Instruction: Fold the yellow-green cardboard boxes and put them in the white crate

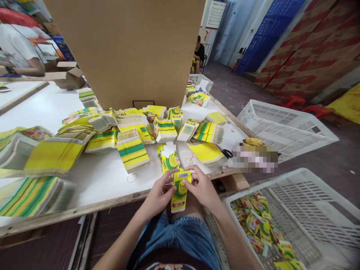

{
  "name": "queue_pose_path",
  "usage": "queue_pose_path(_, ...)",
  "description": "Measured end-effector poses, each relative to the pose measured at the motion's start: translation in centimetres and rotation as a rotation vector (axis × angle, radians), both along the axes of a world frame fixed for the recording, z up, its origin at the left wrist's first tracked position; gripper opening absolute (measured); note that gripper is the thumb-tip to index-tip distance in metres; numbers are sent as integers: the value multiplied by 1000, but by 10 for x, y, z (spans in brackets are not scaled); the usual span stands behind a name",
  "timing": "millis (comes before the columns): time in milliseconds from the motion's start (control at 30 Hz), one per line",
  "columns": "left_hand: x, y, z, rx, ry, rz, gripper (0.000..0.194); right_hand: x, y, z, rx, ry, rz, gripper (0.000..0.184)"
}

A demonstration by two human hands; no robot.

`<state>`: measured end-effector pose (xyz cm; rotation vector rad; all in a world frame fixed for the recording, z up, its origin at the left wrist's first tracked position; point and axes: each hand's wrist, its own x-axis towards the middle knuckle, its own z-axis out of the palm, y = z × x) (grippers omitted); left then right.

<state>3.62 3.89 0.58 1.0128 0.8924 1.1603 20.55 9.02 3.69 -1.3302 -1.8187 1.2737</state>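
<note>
Above my lap, at the table's front edge, a yellow and green printed carton (181, 189) with a barcode is held between both hands. My left hand (161, 191) pinches its left side with thumb and fingers. From the right, my right hand (201, 185) grips the upper edge, its thumb on the printed face. Just beyond, more flat cartons (170, 159) with white flaps lie on the table. A banded stack of yellow and green striped cartons (132, 150) lies to their left.
Many carton stacks (165, 130) crowd the table (104, 183) before a tall brown cardboard sheet (126, 48). Scissors (226, 153) and bananas (253, 142) lie at the right edge. A white crate (303, 217) with filled packets stands at my right. Another person (21, 52) works at far left.
</note>
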Motion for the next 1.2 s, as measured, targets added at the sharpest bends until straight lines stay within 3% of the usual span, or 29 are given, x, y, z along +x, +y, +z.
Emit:
queue_pose_path(133, -2, -1, 3, -27, -82, 13, 50, 1, 2, -3, 69, -44, -13, 31)
queue_pose_path(300, -2, -1, -1, -42, -180, -13, 53, 8, 3, -7, 147, 107, -45, 30)
queue_pose_path(400, 2, -1, -3, -28, -206, -41, 54, 10, 0, -12, 40, 260, -60, 28)
queue_pose_path(500, 7, 0, -1, -24, -179, -66, 54, 12, -4, -15, -31, 387, -118, 27)
queue_pose_path(700, 22, 0, 5, 1, -17, -20, 50, 12, -6, -18, 25, 396, -204, 22)
queue_pose_path(800, 25, 1, 3, 44, 59, -19, 49, 26, -11, -7, 91, 300, -187, 22)
queue_pose_path(867, 22, 2, 2, 106, 140, -4, 49, 50, -17, 9, 250, 124, -243, 23)
queue_pose_path(967, 10, 8, -4, 209, 395, 144, 44, 96, -24, 33, 644, -289, -559, 29)
queue_pose_path(1033, 1, 13, -10, 225, 545, 261, 40, 113, -22, 38, 764, -468, -631, 40)
queue_pose_path(1100, -3, 18, -18, 205, 621, 300, 36, 106, -15, 28, 731, -466, -559, 44)
queue_pose_path(1200, -4, 21, -29, 188, 668, 266, 35, 60, 5, -9, 524, -263, -397, 29)
